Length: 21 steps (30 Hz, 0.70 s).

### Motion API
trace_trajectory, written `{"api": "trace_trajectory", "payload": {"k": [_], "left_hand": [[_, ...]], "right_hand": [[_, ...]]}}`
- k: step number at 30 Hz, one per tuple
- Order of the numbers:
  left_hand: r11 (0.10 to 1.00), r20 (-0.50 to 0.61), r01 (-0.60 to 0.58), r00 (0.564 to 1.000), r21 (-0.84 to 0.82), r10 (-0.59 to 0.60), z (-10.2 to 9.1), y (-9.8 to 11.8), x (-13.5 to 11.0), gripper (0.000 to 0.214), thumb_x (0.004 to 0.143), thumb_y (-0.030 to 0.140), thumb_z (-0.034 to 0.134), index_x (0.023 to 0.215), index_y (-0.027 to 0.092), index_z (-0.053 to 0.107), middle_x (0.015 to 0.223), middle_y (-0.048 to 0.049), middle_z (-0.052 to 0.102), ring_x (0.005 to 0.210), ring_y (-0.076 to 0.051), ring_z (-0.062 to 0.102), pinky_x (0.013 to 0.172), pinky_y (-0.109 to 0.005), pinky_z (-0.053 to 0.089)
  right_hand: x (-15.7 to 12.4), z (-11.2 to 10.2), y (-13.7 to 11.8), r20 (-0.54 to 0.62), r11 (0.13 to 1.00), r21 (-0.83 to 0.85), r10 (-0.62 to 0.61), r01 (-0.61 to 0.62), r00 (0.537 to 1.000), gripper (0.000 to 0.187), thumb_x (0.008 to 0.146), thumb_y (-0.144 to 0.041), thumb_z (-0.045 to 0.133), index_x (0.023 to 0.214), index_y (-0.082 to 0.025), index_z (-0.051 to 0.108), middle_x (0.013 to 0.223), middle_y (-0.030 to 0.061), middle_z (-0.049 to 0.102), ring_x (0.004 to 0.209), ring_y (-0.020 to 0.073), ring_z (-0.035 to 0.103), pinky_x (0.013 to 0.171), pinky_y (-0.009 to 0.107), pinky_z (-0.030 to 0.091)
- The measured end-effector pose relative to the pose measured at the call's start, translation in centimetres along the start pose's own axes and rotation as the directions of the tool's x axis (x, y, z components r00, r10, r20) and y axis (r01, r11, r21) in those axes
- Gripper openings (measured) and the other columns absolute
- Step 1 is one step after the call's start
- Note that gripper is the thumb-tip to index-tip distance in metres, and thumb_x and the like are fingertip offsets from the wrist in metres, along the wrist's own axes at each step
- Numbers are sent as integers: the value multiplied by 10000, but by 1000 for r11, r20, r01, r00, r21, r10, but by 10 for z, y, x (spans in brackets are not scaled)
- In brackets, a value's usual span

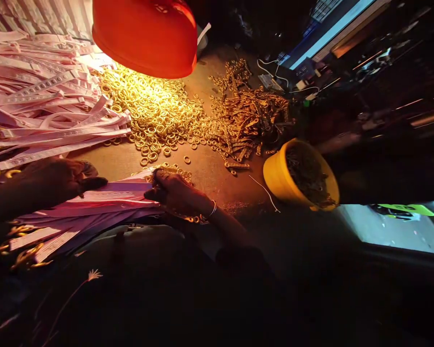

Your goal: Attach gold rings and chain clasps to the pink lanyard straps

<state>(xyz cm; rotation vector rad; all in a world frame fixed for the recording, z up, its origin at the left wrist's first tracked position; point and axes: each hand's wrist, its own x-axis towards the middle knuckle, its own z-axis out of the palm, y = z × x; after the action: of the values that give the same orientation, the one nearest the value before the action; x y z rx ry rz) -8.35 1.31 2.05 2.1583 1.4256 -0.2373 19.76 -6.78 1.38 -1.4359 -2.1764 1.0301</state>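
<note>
A flat pinkish-purple strap runs straight between my two hands. My left hand is closed around its left part, with the fingers in shadow. At the other end, my right hand pinches the strap between thumb and fingers; a thin bracelet circles that wrist. Beneath the stretched strap lies a bundle of similar straps, with gold-coloured metal hooks at their left ends. Some gold rings lie just behind my right hand.
Behind my hands are a heap of pale straps, a pile of gold rings and a pile of small gold-coloured metal pieces. An orange lamp shade hangs low above. A yellow tub stands tilted-looking at right.
</note>
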Motion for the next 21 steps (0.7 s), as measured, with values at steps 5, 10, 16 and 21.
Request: {"api": "trace_trajectory", "payload": {"k": [5, 10, 16, 21], "left_hand": [[950, 11, 50, 998, 307, -56, 40, -2, -12, 380, 926, 458, 380, 812, 212, 647, 800, -43, 620, 702, -176, 507, 629, -263, 292], [974, -74, -40, 996, 222, 58, 53, -1, -12, 370, 888, 482, 457, 812, 184, 663, 819, -78, 613, 764, -204, 508, 695, -296, 323], [975, -324, -108, 945, -192, 41, 33, -6, 37, 113, 690, 218, 641, 793, 177, 616, 784, -70, 572, 838, -232, 531, 777, -301, 365], [880, -524, -164, 845, -446, -108, 23, -7, 108, 161, 683, 126, 623, 832, 188, 610, 803, -100, 561, 902, -275, 542, 781, -333, 393]], "right_hand": [[-14, 6, 47, -236, 990, -123, 38, -68, 971, 401, 897, -551, 530, 984, -164, 590, 792, 61, 612, 692, 160, 527, 649, 261, 395], [-25, -30, 133, -604, 895, -184, 222, -405, 765, 256, 892, -344, 457, 913, -163, 638, 785, 113, 630, 758, 220, 562, 769, 352, 454], [-56, -76, 217, -602, 690, -293, 405, -662, 688, 164, 623, -121, 500, 755, -178, 581, 441, -27, 315, 436, 141, 255, 530, 337, 282], [-71, -80, 243, -560, 637, -411, 387, -652, 732, 113, 652, -132, 493, 701, -222, 540, 422, -18, 298, 385, 128, 245, 481, 312, 235]]}}
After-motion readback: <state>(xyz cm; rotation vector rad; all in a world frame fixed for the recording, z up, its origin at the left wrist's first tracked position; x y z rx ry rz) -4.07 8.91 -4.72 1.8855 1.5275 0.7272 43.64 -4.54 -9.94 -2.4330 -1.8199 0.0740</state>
